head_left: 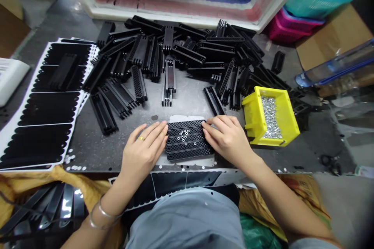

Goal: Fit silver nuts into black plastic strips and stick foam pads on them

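Several black perforated plastic strips (187,140) lie side by side in front of me, with a few small silver washers (183,135) scattered on top. My left hand (143,151), wearing a gold ring, lies flat with straight fingers pressing the strips' left ends. My right hand (226,138) rests flat against their right ends, fingers stretched out. Neither hand grips anything. A white sheet (187,161) lies under the strips.
A big heap of black plastic parts (181,54) fills the back of the table. A yellow bin (288,120) of silver washers stands right of my right hand. Sheets of black stickers (43,105) lie left. Pink and teal baskets (295,19) sit far right.
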Motion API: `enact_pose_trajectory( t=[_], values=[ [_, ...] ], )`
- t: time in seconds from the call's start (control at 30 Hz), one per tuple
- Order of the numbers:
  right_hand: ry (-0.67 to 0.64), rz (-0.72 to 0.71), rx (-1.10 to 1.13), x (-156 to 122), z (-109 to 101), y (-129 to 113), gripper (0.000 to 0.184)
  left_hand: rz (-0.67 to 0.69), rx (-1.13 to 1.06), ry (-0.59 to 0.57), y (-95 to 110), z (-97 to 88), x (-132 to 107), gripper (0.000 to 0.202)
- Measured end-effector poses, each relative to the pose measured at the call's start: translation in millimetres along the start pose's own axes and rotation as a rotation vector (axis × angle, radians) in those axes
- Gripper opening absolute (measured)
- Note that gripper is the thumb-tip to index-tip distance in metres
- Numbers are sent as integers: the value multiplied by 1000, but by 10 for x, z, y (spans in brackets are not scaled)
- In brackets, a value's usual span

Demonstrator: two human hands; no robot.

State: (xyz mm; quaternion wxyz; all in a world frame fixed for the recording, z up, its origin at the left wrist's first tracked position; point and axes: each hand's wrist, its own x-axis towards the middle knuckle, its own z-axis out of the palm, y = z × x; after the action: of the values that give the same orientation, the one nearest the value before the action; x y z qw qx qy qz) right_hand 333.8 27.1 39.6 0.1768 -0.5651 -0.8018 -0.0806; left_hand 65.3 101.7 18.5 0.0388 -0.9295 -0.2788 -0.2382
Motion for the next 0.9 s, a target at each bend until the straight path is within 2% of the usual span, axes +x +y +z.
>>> enact_pose_trajectory(
  t=[0.13,0.23,0.37,0.5,0.7,0.83,0.9],
  values=[
    [-34,-19,140,169,71,-114,16,56,10,-2,-24,-18,27,23],
    [-37,-61,117,200,90,-111,18,80,18,13,-55,-22,45,18],
    [21,-31,-6,36,6,18,15,76,20,3,-74,-20,59,16],
    [44,-120,-89,-126,-62,76,14,98,17,-2,-88,-16,70,16],
    [-52,-210,-94,-165,-75,86,25,106,20,1,-97,-7,28,29],
    [-71,-286,-61,-158,-113,220,25,92,0,27,-127,31,-42,39],
    [-60,-277,-7,-122,-106,239,22,90,-21,18,-148,52,-69,46]
  ],
)
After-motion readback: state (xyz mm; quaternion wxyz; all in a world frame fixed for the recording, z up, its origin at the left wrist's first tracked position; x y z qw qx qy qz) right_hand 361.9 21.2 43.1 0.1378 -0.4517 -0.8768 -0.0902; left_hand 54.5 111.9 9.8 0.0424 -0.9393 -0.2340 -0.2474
